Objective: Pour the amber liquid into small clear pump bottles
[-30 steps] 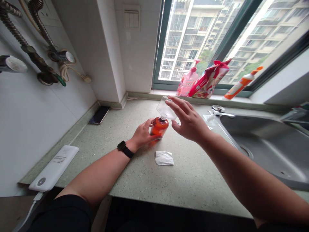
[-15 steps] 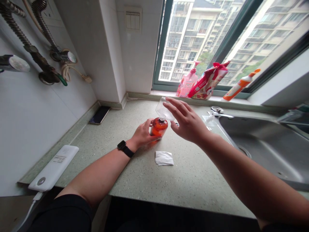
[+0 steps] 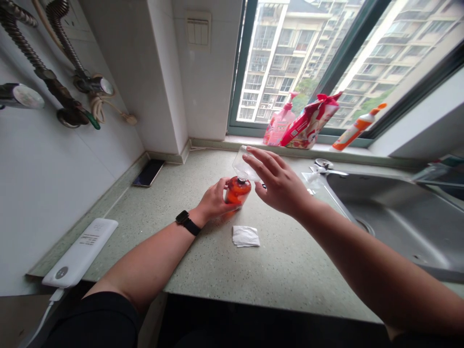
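An amber-orange bottle stands on the counter, and my left hand is wrapped round its left side. Just above its neck, a clear plastic bottle is tipped over, mouth toward the amber one. My right hand grips the clear bottle from the right, with the fingers across its upper side. Whether the two mouths touch I cannot tell, nor whether liquid runs between them. A folded white tissue lies on the counter nearer to me.
A phone and a white power bank with a cable lie at the left. To the right is a steel sink. A pink pump bottle, a red pouch and an orange-and-white bottle stand on the windowsill.
Both hands keep their hold, with the clear bottle tipped above the amber one. The whole view has shifted very slightly; nothing else visibly differs.
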